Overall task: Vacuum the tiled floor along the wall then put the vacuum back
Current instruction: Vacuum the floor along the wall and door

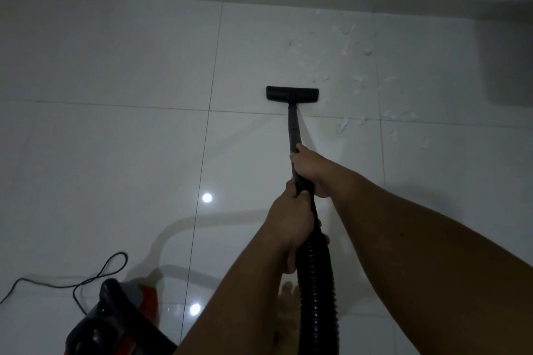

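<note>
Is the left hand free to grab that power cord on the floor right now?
Probably not: the left hand is shut on the vacuum wand, and the power cord lies low to the left beside the vacuum body.

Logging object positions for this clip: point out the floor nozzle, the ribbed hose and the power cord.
floor nozzle [292,94], head view, middle of the black head.
ribbed hose [315,282], head view, mid-length of the black corrugated section.
power cord [114,264], head view, on the loop at lower left.

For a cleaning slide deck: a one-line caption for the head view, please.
Both hands grip the wand, nozzle on the tiles beside white scraps near the wall.
</note>
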